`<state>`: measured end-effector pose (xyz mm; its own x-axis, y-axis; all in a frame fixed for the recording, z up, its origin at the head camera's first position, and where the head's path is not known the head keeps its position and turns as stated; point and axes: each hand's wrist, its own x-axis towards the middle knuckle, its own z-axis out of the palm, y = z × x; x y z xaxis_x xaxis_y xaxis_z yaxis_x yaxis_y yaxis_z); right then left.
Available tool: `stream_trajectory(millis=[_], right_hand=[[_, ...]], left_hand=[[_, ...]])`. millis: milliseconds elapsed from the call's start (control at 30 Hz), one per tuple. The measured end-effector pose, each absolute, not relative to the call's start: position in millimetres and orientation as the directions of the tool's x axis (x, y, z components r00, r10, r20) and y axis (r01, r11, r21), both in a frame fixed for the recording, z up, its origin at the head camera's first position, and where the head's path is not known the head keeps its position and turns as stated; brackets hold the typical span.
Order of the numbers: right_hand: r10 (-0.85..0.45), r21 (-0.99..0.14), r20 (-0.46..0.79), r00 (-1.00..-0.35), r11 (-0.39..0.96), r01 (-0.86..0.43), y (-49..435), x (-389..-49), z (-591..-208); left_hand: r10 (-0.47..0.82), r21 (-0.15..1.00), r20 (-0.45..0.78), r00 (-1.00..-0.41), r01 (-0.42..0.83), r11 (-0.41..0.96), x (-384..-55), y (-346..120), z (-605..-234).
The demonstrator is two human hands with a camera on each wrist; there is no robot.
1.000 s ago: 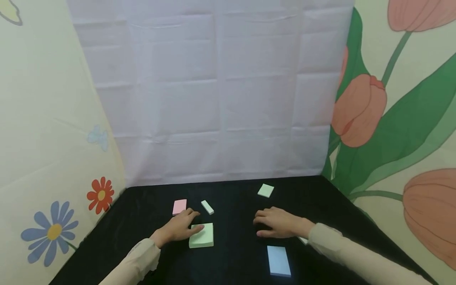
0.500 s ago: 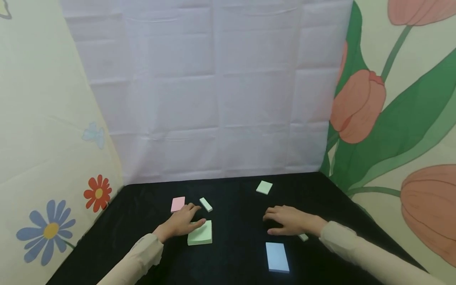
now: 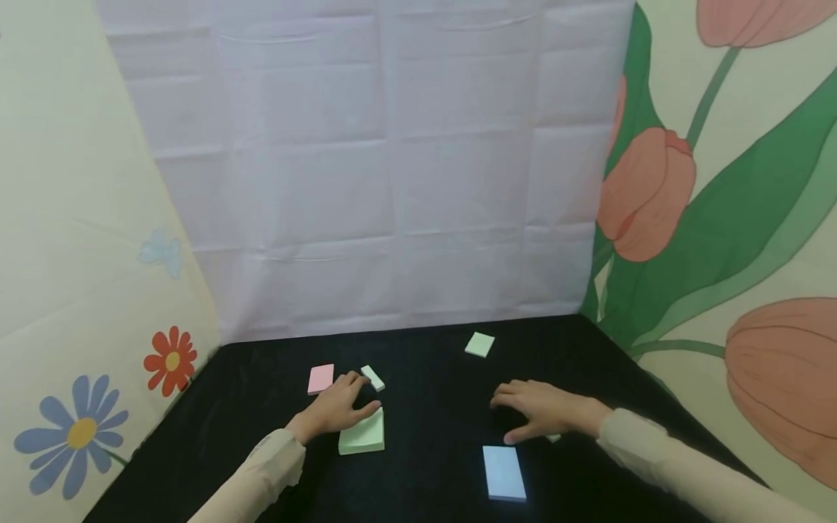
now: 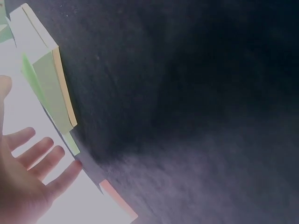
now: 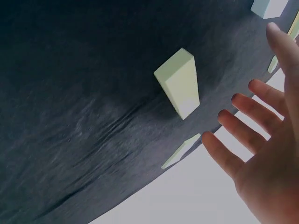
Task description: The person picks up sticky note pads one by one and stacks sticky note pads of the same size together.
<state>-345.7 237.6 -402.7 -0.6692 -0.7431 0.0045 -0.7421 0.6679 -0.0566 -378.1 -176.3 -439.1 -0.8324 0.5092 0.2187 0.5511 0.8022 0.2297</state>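
Note:
In the head view my left hand (image 3: 335, 408) reaches over a thick light-green sticky-note pad (image 3: 362, 436), thumb across its far part. Its fingers point toward a narrow pale-green pad (image 3: 373, 378) and a pink pad (image 3: 320, 379). The left wrist view has this hand (image 4: 28, 182) with fingers spread and nothing in them. My right hand (image 3: 543, 408), holding nothing, is above the table with its thumb just beyond a light-blue pad (image 3: 504, 473). Under its wrist a small green pad (image 3: 554, 438) is mostly hidden; the right wrist view shows that block-like pad (image 5: 180, 84) whole.
A black cloth (image 3: 425, 407) covers the table. Near its far edge lies a square pale-green pad (image 3: 480, 344). A white sheet (image 3: 392, 181) hangs behind, with flower-printed cloth (image 3: 654, 196) on either side.
My right hand has moved to the right and its thumb has spread toward the blue pad. My left hand has shifted slightly right over the green pad. The head view has turned a little.

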Motion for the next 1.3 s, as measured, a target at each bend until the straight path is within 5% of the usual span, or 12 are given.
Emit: stream_trajectory(millis=[500, 1300], right_hand=[[-0.701, -0.140, -0.100, -0.706, 0.713, -0.687, 248, -344, -402], [-0.693, -0.193, -0.129, -0.709, 0.719, -0.668, 274, -341, -396]], left_hand=[[0.437, 0.107, 0.360, -0.824, 0.502, 0.858, -393, -172, -437], [0.356, 0.188, 0.255, -0.899, 0.408, 0.894, -411, -161, -438]])
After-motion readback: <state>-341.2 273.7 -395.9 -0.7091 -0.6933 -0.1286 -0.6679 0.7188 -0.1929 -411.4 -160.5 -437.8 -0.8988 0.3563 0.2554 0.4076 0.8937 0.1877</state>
